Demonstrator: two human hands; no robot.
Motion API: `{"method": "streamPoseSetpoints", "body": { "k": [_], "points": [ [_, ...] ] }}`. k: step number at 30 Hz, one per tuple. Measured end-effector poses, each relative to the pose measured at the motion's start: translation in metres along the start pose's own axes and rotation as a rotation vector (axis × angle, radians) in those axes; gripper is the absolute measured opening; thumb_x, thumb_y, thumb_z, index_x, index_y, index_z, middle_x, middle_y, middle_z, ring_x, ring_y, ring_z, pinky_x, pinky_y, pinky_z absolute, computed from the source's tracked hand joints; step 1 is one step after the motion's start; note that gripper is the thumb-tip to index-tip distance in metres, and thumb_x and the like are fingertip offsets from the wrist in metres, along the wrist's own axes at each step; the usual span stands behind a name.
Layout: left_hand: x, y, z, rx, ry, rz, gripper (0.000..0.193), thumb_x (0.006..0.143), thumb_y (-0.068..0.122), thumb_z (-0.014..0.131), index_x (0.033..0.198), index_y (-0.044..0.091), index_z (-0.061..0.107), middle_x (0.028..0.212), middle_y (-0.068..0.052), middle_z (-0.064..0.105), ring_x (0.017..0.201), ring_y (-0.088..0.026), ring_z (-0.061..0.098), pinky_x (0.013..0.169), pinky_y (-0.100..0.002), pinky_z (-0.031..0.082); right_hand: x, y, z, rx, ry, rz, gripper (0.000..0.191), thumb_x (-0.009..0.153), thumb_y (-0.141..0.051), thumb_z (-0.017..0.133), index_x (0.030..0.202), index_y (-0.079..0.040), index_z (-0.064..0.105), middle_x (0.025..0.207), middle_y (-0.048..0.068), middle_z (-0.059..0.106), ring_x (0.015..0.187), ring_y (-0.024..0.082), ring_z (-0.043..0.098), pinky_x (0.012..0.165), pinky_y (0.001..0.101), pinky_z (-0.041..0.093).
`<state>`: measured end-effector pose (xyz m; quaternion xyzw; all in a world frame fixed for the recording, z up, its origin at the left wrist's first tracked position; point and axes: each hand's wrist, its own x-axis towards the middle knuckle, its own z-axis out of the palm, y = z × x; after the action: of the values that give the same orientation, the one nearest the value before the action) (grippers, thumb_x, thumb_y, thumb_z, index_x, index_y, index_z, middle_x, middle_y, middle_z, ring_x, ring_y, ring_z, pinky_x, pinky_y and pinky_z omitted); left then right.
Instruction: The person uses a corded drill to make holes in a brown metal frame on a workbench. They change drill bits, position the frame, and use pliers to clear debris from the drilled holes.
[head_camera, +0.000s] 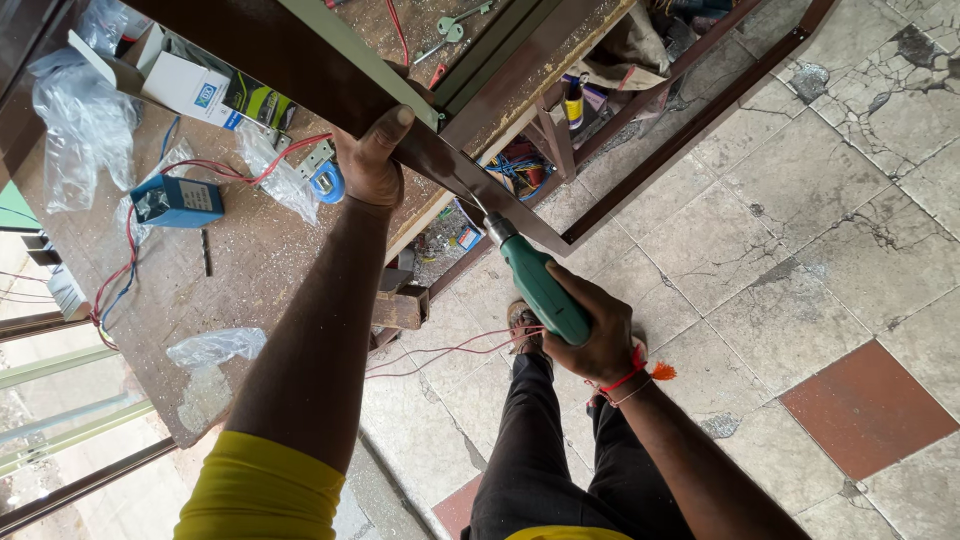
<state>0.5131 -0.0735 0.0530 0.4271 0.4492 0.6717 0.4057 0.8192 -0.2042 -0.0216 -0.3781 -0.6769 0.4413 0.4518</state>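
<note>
One brown metal frame bar (300, 70) was held slanting over the edge of the tabletop (250, 260), with a pale green strip running along its upper face. The left hand (370, 160) was pressed against the bar's underside edge, thumb up on the brown face and the grip closed on the bar. One drill (540, 285), with a green plastic body and a silver chuck, was gripped firmly in the right hand (600, 335), fingers wrapped around the handle. Its thin bit was set against the lower edge of the bar, just beside the left hand. A red thread band with an orange tassel (662, 371) was worn on the right wrist.

The tabletop was of worn brown wood, dusted with pale shavings. On it were seen one blue box-shaped unit (178, 200) with red wires (230, 170), one white carton (190, 88), about four crumpled clear plastic bags (80, 130), and one blue tape roll (325, 182) near the left hand. Two silver keys (455, 25) lay farther up the tabletop. A thin red cord (440, 352) was trailed from the drill towards the tabletop.

The floor (800, 200) was made of cracked grey stone tiles, with two reddish tiles among them. Dark trousers (530, 450) and one sandalled foot (522, 325) were seen below the drill.
</note>
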Motion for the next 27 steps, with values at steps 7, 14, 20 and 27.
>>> {"method": "streamPoseSetpoints", "body": {
  "k": [7, 14, 20, 27],
  "points": [
    [-0.002, 0.006, 0.005, -0.007, -0.005, -0.045, 0.067, 0.078, 0.022, 0.091, 0.13, -0.001, 0.055, 0.113, -0.016, 0.066, 0.106, -0.034, 0.069, 0.099, -0.047, 0.056, -0.003, -0.003, -0.004, -0.005, -0.02, 0.091, 0.078, 0.067, -0.009, 0.073, 0.144, -0.003, 0.058, 0.121, 0.017, 0.074, 0.1, 0.023, 0.077, 0.087, 0.0335, 0.061],
    [0.002, 0.005, 0.002, 0.088, -0.044, 0.007, 0.066, 0.076, 0.031, 0.09, 0.126, 0.001, 0.059, 0.11, -0.012, 0.069, 0.106, -0.028, 0.07, 0.098, -0.043, 0.058, -0.009, 0.011, -0.011, 0.219, -0.052, 0.171, 0.076, 0.075, -0.005, 0.073, 0.148, 0.0, 0.053, 0.128, 0.016, 0.072, 0.107, 0.018, 0.071, 0.094, 0.0317, 0.059],
    [0.002, 0.009, 0.007, 0.106, -0.072, 0.031, 0.063, 0.078, 0.033, 0.089, 0.124, 0.002, 0.061, 0.109, -0.012, 0.071, 0.103, -0.028, 0.071, 0.097, -0.042, 0.058, -0.016, 0.022, -0.01, 0.177, -0.035, 0.27, 0.08, 0.068, -0.004, 0.075, 0.146, -0.002, 0.056, 0.116, 0.013, 0.075, 0.096, 0.014, 0.07, 0.086, 0.0288, 0.058],
    [0.005, -0.008, -0.011, 0.166, -0.095, 0.06, 0.054, 0.083, 0.034, 0.087, 0.12, 0.001, 0.063, 0.112, -0.012, 0.072, 0.103, -0.027, 0.07, 0.097, -0.04, 0.058, -0.039, 0.029, -0.013, 0.305, 0.03, 0.383, 0.082, 0.069, -0.007, 0.075, 0.148, 0.0, 0.057, 0.12, 0.014, 0.072, 0.099, 0.016, 0.065, 0.087, 0.0305, 0.055]
  ]
}}
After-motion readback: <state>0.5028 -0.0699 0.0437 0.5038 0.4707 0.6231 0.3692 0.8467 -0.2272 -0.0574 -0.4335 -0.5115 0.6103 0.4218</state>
